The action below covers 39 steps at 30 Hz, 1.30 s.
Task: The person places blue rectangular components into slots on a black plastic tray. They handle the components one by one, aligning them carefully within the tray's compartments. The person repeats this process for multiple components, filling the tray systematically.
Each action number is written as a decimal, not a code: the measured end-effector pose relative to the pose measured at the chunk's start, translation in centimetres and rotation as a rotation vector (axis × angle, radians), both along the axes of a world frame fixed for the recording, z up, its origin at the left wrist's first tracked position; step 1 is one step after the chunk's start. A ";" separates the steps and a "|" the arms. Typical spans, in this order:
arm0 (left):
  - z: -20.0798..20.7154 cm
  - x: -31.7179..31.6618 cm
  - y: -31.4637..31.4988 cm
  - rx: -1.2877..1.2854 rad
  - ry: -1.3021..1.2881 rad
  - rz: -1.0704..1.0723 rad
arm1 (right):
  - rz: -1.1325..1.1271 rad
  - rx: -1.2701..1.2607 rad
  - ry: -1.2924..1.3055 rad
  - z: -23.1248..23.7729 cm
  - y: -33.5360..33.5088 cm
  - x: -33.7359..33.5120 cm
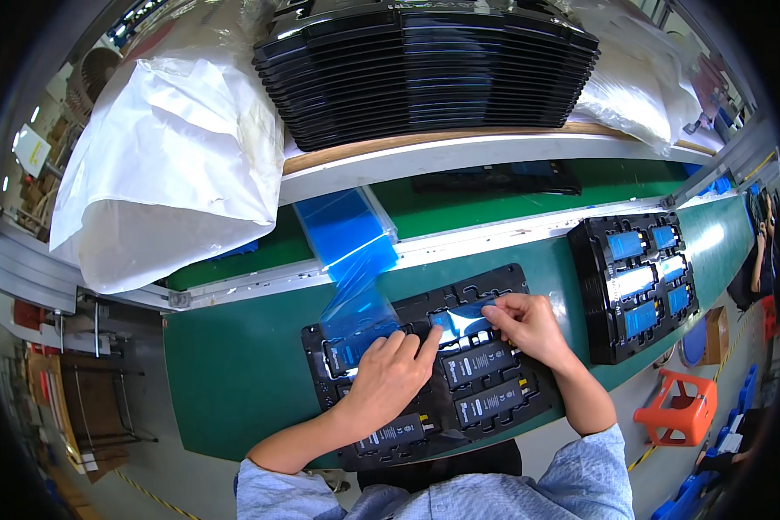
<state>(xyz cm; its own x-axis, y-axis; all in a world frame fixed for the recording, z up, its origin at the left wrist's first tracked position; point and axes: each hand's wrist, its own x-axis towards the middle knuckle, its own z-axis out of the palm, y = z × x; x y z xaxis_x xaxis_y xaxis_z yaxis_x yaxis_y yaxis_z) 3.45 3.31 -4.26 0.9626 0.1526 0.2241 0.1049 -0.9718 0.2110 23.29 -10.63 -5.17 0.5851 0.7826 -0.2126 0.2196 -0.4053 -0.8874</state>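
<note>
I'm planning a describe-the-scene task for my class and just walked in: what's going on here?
A person has both hands over a black tray holding flat black packs. The right hand pinches the right end of a piece of blue film at the tray's upper right; the left hand has its index fingertip at the left end. The two packs below it show no blue. A longer blue strip hangs over the tray's upper left.
</note>
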 end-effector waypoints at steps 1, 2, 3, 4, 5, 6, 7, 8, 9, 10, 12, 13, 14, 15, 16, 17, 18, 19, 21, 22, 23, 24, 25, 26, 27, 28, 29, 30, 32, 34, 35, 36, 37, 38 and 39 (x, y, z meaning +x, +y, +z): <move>0.0 -0.1 0.0 0.012 0.009 -0.012 | 0.001 0.001 -0.012 -0.1 0.0 0.0; -0.1 -0.1 0.0 0.024 0.018 -0.024 | 0.000 -0.003 -0.027 0.0 0.0 0.0; -0.2 -0.1 0.1 0.030 0.003 -0.028 | 0.000 -0.008 -0.042 0.3 0.1 -0.2; -0.3 0.0 0.1 0.037 -0.012 -0.032 | 0.000 -0.013 -0.058 0.5 0.1 -0.2; -0.4 0.0 0.1 0.043 -0.027 -0.037 | 0.001 -0.015 -0.081 0.6 0.2 -0.3; -0.4 0.0 0.0 0.034 -0.016 -0.033 | 0.003 -0.017 -0.103 0.6 0.2 -0.3; -0.3 0.0 0.0 0.024 -0.005 -0.029 | 0.005 -0.019 -0.126 0.6 0.2 -0.3; -0.2 0.0 -0.1 0.015 0.005 -0.024 | 0.000 -0.011 -0.145 0.5 0.2 -0.4; -0.2 0.0 -0.1 0.019 0.005 -0.025 | -0.004 -0.003 -0.164 0.4 0.2 -0.4; -0.2 0.0 -0.1 0.023 0.004 -0.025 | -0.008 0.005 -0.184 0.3 0.2 -0.5; -0.2 0.0 -0.1 0.029 0.003 -0.027 | -0.010 0.025 -0.221 0.4 0.3 -0.7; -0.3 0.0 -0.1 0.031 0.003 -0.028 | -0.012 0.035 -0.241 0.5 0.4 -0.8; -0.3 0.0 -0.1 0.033 0.003 -0.029 | -0.011 0.040 -0.256 0.5 0.4 -0.9; -0.3 0.0 -0.1 0.033 0.004 -0.029 | -0.010 0.047 -0.272 0.4 0.4 -0.9; -0.3 0.0 -0.1 0.034 0.004 -0.030 | -0.010 0.053 -0.287 0.3 0.4 -1.0; -0.3 0.0 -0.1 0.034 0.005 -0.031 | 0.014 0.051 -0.435 0.2 0.3 -1.2; -0.3 0.1 -0.1 0.036 0.005 -0.031 | 0.038 0.050 -0.582 0.3 0.3 -1.5; -0.3 0.1 -0.1 0.037 0.006 -0.031 | 0.062 0.047 -0.729 0.6 0.5 -1.9; -0.1 0.0 -0.1 0.000 -0.006 -0.035 | -0.050 0.035 -0.865 1.4 0.4 -2.6; 0.1 -0.1 0.0 -0.037 -0.018 -0.038 | -0.078 0.034 -0.881 1.5 0.2 -2.4; 0.3 -0.2 0.1 -0.075 -0.031 -0.042 | -0.105 0.033 -0.897 1.5 -0.1 -2.2; 1.0 -0.2 0.2 -0.123 -0.063 -0.048 | -0.060 0.040 -0.838 0.7 -0.7 -1.4; 2.0 -0.2 0.1 -0.172 -0.091 -0.056 | -0.021 0.052 -0.714 0.7 -1.1 -1.0; 2.9 -0.2 0.1 -0.221 -0.118 -0.065 | 0.017 0.065 -0.591 0.8 -1.3 -0.6; 3.7 -0.3 0.0 -0.294 -0.169 -0.093 | 0.059 0.081 -0.467 1.0 -1.2 -0.3; 4.5 -0.4 -0.2 -0.367 -0.220 -0.120 | 0.099 0.064 -0.325 2.0 -1.2 -0.5; 4.8 -0.5 -0.2 -0.441 -0.271 -0.148 | 0.160 0.068 -0.138 1.8 -1.5 -0.5; 4.7 -1.1 -0.5 -0.508 -0.301 -0.161 | 0.229 0.075 0.051 1.7 -1.7 -0.7; 4.7 -1.0 -1.3 -0.548 -0.437 -0.117 | 0.328 0.014 0.419 2.4 -1.8 -0.9; 4.4 -0.6 -1.4 -0.554 -0.498 -0.120 | 0.273 0.206 0.552 2.0 -1.8 -1.7; 4.5 -0.5 -1.4 -0.590 -0.460 -0.098 | 0.245 0.303 0.617 1.6 -1.9 -2.0; 4.9 -0.3 -1.3 -0.621 -0.422 -0.069 | 0.254 0.267 0.632 1.6 -2.1 -1.6; 5.1 -0.3 -1.3 -0.653 -0.384 -0.041 | 0.252 0.306 0.601 1.8 -2.2 -1.6; 4.7 -0.6 -1.3 -0.921 -0.254 0.018 | 0.249 0.345 0.570 2.3 -2.3 -1.8; 4.3 -0.5 -1.2 -1.028 -0.269 0.023 | 0.248 0.382 0.540 2.7 -2.2 -1.8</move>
